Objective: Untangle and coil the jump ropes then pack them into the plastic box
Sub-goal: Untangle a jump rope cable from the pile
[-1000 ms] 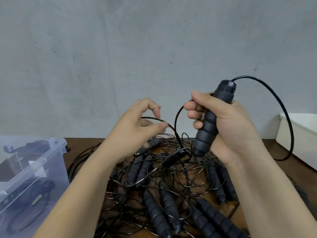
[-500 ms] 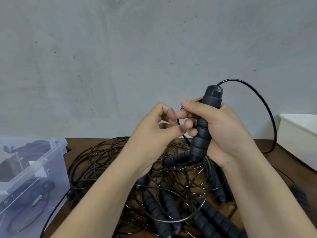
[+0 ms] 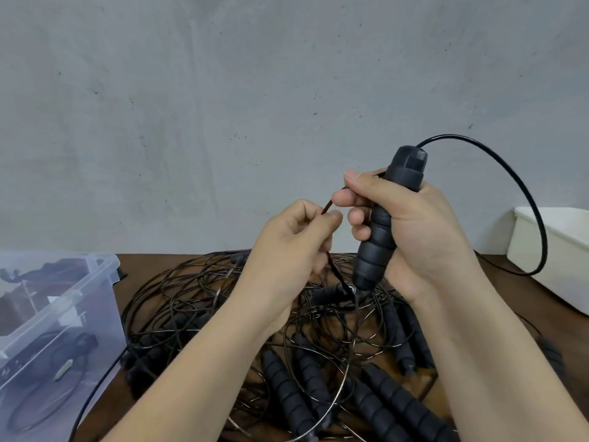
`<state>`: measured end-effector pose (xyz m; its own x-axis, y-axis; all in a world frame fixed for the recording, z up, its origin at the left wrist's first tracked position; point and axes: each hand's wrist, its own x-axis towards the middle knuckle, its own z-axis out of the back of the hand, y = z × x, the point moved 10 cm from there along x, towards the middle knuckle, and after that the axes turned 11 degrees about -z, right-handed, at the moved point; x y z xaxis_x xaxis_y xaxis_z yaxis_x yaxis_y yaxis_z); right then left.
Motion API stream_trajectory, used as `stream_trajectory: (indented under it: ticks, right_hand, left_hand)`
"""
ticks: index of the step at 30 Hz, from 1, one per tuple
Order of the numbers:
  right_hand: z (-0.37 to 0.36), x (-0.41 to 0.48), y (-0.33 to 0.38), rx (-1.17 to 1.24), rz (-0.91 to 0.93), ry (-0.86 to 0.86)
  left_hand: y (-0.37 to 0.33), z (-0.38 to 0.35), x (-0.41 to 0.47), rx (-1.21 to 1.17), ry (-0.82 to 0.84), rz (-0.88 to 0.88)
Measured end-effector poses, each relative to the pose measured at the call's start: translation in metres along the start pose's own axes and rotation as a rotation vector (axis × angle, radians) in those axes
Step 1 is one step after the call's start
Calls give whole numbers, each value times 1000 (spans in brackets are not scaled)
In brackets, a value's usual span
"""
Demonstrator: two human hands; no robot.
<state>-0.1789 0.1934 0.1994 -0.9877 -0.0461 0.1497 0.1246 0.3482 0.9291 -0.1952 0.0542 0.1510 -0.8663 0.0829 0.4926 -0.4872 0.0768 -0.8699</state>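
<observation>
Black foam covers the handle [image 3: 377, 231] that the right hand [image 3: 420, 231] grips upright above the table [image 3: 497, 291], with its fingers curled fully round it. From the cap on top of this handle a black cord [image 3: 527, 199] goes out in a wide arc to the right and comes down near the white container [image 3: 561, 250]. The left hand [image 3: 287, 250] is just beside the right one and pinches a thin cord piece [image 3: 327, 206] between thumb and forefinger. Below the hand this piece runs down to a second handle [image 3: 328, 293] at the top of the heap. The other jump ropes [image 3: 197, 301] lie tangled on the brown table, with many loops and ribbed handles under both forearms. The clear plastic box [image 3: 95, 301] stands at the left, close to the tangle, and dark rope parts show dimly inside it.
</observation>
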Motion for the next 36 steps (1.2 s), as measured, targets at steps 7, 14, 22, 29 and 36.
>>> stream_trajectory:
  ticks: [7, 14, 22, 29, 36]
  right_hand:
    - [22, 3, 6, 100, 56, -93]
    - [15, 12, -19, 93, 8, -139]
    - [-9, 17, -40, -150, -67, -47]
    - [-10, 14, -36, -22, -97, -6]
    - [-12, 9, -25, -297, -16, 52]
  left_hand:
    - [-16, 29, 14, 213, 142, -76]
    - [-30, 59, 23, 725, 87, -199]
    - [-37, 33, 11, 653, 238, -254]
    - [-56, 30, 7, 501, -44, -467]
    - [-34, 18, 5, 521, 33, -380]
